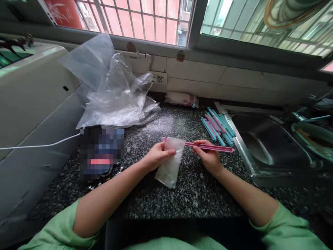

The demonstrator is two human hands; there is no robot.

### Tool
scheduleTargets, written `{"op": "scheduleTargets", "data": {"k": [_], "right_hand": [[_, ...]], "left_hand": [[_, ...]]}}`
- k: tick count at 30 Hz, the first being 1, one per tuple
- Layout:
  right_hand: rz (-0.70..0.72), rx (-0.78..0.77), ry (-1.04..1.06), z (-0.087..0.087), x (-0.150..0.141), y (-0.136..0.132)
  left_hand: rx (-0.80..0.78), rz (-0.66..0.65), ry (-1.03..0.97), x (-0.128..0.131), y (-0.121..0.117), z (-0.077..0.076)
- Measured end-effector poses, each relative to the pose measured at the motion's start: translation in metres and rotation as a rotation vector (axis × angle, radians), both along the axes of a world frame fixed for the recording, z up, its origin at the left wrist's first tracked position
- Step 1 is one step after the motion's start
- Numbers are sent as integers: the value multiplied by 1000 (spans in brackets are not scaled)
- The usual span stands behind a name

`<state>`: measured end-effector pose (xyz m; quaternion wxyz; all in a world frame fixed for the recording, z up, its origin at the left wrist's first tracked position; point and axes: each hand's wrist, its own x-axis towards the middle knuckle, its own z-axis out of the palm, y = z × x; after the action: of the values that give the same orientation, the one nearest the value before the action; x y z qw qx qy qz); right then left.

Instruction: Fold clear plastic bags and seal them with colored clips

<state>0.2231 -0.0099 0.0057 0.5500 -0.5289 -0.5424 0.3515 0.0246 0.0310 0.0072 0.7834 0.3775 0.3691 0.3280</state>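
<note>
In the middle of the counter, my left hand [158, 155] is closed on a small clear plastic bag [170, 172] that hangs downward. A pink bag-sealing clip [215, 148] lies across the top of this bag, its left tip showing beyond the bag's edge. My right hand [208, 158] pinches the clip along its right part, with the far right end sticking out past the fingers. How firmly the clip grips the bag cannot be made out. To the right, a pile of blue and pink sealing clips [218, 125] rests near the sink.
Crumpled clear plastic bags [114, 100] stand at the back left. White powder [161, 124] is scattered on the speckled counter [203, 194]. A filled, clipped bag [178, 98] lies by the tiled wall. The steel sink [249, 152] is at right, a blurred-out device [102, 151] at left.
</note>
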Motion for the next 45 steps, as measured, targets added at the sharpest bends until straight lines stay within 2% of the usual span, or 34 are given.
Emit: {"op": "scheduleTargets", "data": {"k": [7, 10, 14, 19, 31, 34, 40, 45], "right_hand": [[105, 7, -96, 6, -6, -6], [76, 2, -85, 3, -7, -6], [48, 9, -64, -2, -8, -6], [100, 22, -108, -3, -7, -7], [174, 81, -175, -8, -6, -6], [199, 135, -199, -9, -7, -6], [319, 390, -402, 0, -4, -4], [348, 385, -453, 5, -3, -4]], "left_hand": [[-10, 18, -63, -1, -2, -1], [-40, -27, -44, 0, -2, 0], [-93, 7, -71, 2, -2, 2], [-164, 38, -72, 1, -1, 4], [-210, 73, -41, 3, -6, 1], [-202, 69, -33, 4, -8, 3], [-147, 78, 31, 5, -10, 5], [-112, 74, 38, 5, -11, 2]]}}
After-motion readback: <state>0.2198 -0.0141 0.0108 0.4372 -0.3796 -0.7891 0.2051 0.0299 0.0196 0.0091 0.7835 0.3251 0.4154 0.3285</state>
